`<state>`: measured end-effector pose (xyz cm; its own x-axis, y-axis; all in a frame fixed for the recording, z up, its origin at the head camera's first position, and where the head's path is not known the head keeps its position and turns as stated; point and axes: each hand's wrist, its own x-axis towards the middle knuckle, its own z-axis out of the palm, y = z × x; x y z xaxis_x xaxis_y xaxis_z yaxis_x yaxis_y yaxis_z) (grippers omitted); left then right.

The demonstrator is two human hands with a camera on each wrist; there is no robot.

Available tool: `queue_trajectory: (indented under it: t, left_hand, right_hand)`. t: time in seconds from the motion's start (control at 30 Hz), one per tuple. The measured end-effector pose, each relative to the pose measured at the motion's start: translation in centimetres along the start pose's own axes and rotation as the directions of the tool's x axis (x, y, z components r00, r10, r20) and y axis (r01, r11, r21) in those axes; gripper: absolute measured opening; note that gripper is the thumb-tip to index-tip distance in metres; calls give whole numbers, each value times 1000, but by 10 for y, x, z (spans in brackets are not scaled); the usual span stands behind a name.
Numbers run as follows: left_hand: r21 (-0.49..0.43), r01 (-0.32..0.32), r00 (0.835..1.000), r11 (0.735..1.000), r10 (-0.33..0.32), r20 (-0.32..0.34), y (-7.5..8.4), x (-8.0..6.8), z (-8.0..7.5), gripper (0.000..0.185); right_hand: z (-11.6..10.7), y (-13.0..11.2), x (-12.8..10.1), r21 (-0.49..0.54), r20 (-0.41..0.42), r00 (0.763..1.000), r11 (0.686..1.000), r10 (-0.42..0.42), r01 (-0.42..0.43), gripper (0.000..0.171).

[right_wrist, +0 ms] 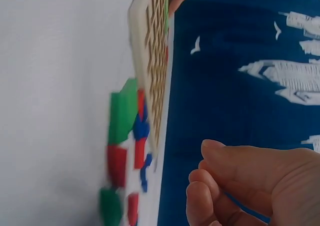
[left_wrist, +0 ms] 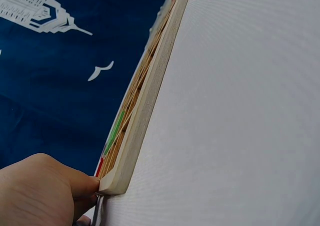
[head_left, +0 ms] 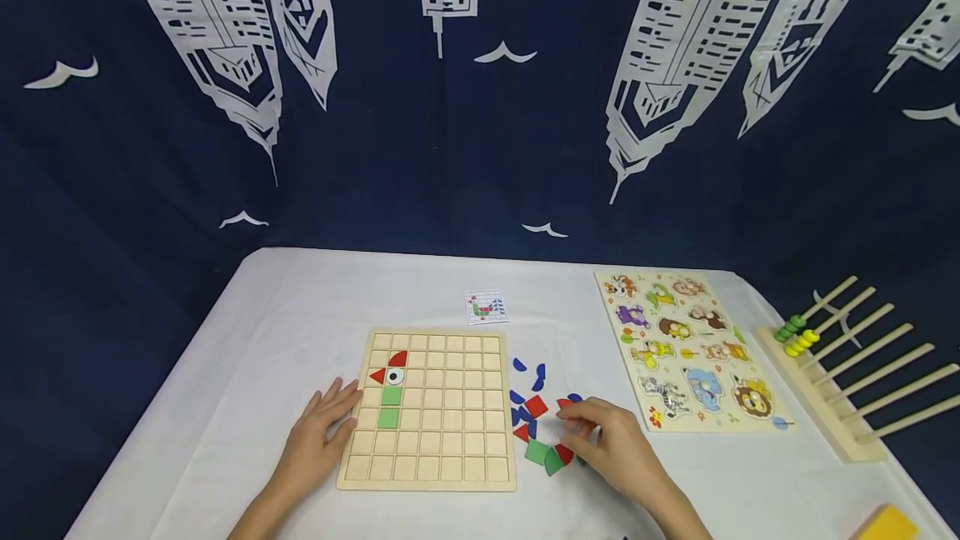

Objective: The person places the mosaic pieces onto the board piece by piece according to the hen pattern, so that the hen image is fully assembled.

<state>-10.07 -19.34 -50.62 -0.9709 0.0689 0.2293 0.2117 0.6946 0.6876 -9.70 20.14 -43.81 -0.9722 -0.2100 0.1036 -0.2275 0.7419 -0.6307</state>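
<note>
A wooden grid board (head_left: pixel 450 444) lies on the table, with two green squares (head_left: pixel 390 407), a white piece with an eye (head_left: pixel 394 377), a red quarter-round piece (head_left: pixel 399 358) and a red triangle (head_left: pixel 377 376) in its left columns. My left hand (head_left: pixel 317 437) rests at the board's left edge, fingers touching it. Over the loose pieces at the board's right hovers my right hand (head_left: pixel 611 444), fingers loosely bent and nothing between them in the right wrist view. Below and beside it are a red square (head_left: pixel 536 406), a green square (head_left: pixel 536 452), a green quarter-round (head_left: pixel 553 462) and several blue pieces (head_left: pixel 517 397).
Beyond the board lies a small picture card (head_left: pixel 486 307) showing a coloured figure. An animal puzzle board (head_left: pixel 630 348) lies to the right, beside a wooden peg rack (head_left: pixel 862 447) with green and yellow beads. A yellow block (head_left: pixel 888 523) sits at the near right corner.
</note>
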Motion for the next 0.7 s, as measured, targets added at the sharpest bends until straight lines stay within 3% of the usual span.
queue_trajectory:
  t: [0.2, 0.47, 0.7]
  left_hand:
    - [-5, 5, 1000, 1000, -5, -2, 1, 0, 0, 40]
    - [-10, 17, 1000, 1000, -17, 7, 1, 0, 0, 41]
    - [-6, 8, 1000, 1000, -8, 8, 0, 1, 0, 41]
  right_hand:
    - [1, 10, -11, -22, 18, 999, 999, 46, -45, 19]
    - [24, 9, -16, -59, 80, 994, 996, 75, -70, 25]
    - [34, 3, -17, -165, 45, 993, 981, 109, -100, 29]
